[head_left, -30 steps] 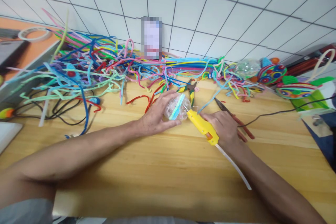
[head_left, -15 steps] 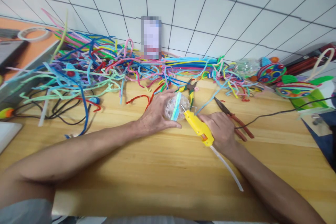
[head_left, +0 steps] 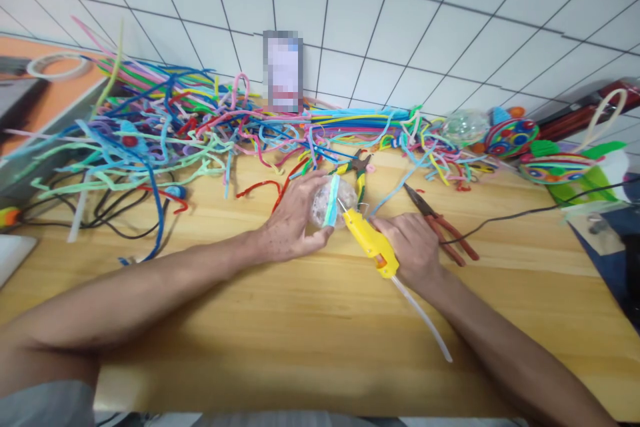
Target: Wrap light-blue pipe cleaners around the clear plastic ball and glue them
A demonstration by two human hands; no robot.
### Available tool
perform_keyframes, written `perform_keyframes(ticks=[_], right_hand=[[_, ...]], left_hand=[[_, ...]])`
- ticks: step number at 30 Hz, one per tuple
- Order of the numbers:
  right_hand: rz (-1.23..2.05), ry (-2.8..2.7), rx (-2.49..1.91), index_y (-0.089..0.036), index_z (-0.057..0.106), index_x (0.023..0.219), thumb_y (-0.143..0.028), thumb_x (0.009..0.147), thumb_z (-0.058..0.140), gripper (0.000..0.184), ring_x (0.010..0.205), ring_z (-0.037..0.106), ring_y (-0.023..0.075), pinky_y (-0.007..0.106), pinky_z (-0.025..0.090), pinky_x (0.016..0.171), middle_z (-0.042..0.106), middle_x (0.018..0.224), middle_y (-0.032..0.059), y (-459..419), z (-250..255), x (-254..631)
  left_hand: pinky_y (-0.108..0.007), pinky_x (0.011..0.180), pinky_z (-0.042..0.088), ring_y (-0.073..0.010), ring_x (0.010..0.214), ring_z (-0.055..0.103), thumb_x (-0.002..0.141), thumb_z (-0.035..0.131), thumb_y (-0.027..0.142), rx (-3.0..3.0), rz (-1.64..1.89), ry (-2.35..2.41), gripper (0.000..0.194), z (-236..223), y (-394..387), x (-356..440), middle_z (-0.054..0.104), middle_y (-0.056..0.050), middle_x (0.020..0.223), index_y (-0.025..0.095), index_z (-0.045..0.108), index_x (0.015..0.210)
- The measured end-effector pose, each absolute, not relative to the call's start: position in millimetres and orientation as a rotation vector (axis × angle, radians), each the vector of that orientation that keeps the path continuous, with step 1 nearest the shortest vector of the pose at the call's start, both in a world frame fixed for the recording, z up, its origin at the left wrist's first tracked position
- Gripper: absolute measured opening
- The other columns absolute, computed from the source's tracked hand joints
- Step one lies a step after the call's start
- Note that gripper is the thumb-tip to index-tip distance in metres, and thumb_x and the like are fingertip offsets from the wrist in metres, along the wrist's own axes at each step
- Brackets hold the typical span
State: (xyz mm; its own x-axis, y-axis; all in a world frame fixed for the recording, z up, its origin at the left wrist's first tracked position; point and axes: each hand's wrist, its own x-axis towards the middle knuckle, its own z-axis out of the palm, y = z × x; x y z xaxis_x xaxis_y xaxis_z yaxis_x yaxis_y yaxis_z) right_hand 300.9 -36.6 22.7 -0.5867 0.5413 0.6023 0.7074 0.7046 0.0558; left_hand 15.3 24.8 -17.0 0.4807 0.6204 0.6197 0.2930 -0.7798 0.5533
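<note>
My left hand point(head_left: 295, 220) is closed round a clear plastic ball point(head_left: 332, 201) with a light blue pipe cleaner strip running over it, held just above the wooden table point(head_left: 300, 333). My right hand point(head_left: 413, 243) grips a yellow hot glue gun point(head_left: 369, 241). Its metal nozzle touches the ball beside the blue strip. A translucent glue stick point(head_left: 423, 320) sticks out of the gun's rear toward me.
A big tangle of coloured pipe cleaners point(head_left: 200, 127) covers the far table. Green-handled pliers point(head_left: 361, 170) and red-handled pliers point(head_left: 440, 223) lie just beyond my hands. Finished coiled ornaments point(head_left: 515, 137) and another clear ball point(head_left: 463, 125) sit at the right. Black cables point(head_left: 115, 207) lie left.
The glue gun's nozzle has slid left and up along the ball. My left hand has turned the ball slightly, so the blue strip stands more upright.
</note>
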Motion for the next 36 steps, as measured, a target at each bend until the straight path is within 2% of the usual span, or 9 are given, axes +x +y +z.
perform_keyframes(ticks=[4,9,13,18,24,28,32,36], right_hand=[[-0.386,-2.285,-0.928,-0.014,0.069,0.136,-0.040,0.116,0.041,0.043,0.080,0.063,0.0249,0.040,0.044,0.076,0.075,0.088,0.0097,-35.8,22.2,301.1],[-0.410,-2.232,-0.952,-0.013,0.070,0.136,-0.038,0.115,0.043,0.042,0.078,0.062,0.0246,0.040,0.044,0.075,0.074,0.086,0.0086,-35.0,20.3,300.6],[-0.432,-2.262,-1.000,-0.016,0.071,0.133,-0.039,0.116,0.043,0.040,0.079,0.063,0.0242,0.039,0.044,0.076,0.073,0.085,0.0079,-36.3,19.1,300.0],[-0.434,-2.287,-0.990,-0.013,0.071,0.128,-0.044,0.117,0.038,0.046,0.077,0.062,0.0244,0.040,0.043,0.074,0.073,0.085,0.0093,-38.2,20.8,299.2],[-0.400,-2.309,-1.003,-0.014,0.069,0.134,-0.035,0.115,0.044,0.038,0.078,0.060,0.0247,0.041,0.042,0.074,0.072,0.085,0.0084,-39.0,19.5,299.8],[-0.390,-2.303,-0.979,-0.013,0.067,0.138,-0.037,0.115,0.045,0.040,0.078,0.060,0.0250,0.040,0.042,0.073,0.071,0.085,0.0081,-39.0,20.1,297.8],[-0.403,-2.306,-0.970,-0.012,0.068,0.135,-0.038,0.114,0.048,0.039,0.078,0.060,0.0252,0.040,0.040,0.074,0.071,0.084,0.0090,-39.5,22.9,295.5],[-0.462,-2.335,-0.991,-0.015,0.066,0.137,-0.031,0.115,0.046,0.034,0.078,0.061,0.0249,0.039,0.042,0.076,0.071,0.083,0.0073,-41.2,25.6,293.4]], left_hand=[[-0.067,0.126,0.046,-0.0417,0.155,0.046,0.091,0.077,0.041,2.346,1.224,0.792,0.089,-18.4,24.4,15.0,0.049,-0.020,0.158,0.026,0.030,0.165],[-0.068,0.127,0.043,-0.0426,0.155,0.044,0.094,0.075,0.049,2.360,1.189,0.864,0.094,-17.8,22.8,14.2,0.045,-0.020,0.163,0.028,0.023,0.170],[-0.068,0.126,0.045,-0.0413,0.152,0.046,0.096,0.073,0.053,2.363,1.158,0.904,0.090,-17.0,22.3,15.4,0.045,-0.019,0.161,0.029,0.026,0.169],[-0.068,0.125,0.047,-0.0407,0.151,0.046,0.099,0.070,0.059,2.377,1.193,0.929,0.087,-17.3,22.1,16.6,0.045,-0.020,0.156,0.027,0.027,0.168],[-0.069,0.124,0.047,-0.0406,0.149,0.047,0.099,0.071,0.060,2.395,1.176,0.946,0.087,-16.6,21.3,15.8,0.045,-0.020,0.155,0.027,0.028,0.167],[-0.068,0.124,0.048,-0.0399,0.147,0.048,0.100,0.070,0.063,2.390,1.195,0.948,0.086,-17.5,21.3,15.8,0.046,-0.019,0.154,0.029,0.028,0.167],[-0.069,0.123,0.048,-0.0408,0.147,0.048,0.099,0.069,0.065,2.377,1.200,0.966,0.086,-19.1,21.3,16.9,0.046,-0.019,0.153,0.030,0.029,0.166],[-0.068,0.121,0.050,-0.0411,0.147,0.049,0.100,0.068,0.069,2.378,1.233,0.968,0.086,-19.5,21.7,18.0,0.047,-0.020,0.153,0.028,0.030,0.165]])
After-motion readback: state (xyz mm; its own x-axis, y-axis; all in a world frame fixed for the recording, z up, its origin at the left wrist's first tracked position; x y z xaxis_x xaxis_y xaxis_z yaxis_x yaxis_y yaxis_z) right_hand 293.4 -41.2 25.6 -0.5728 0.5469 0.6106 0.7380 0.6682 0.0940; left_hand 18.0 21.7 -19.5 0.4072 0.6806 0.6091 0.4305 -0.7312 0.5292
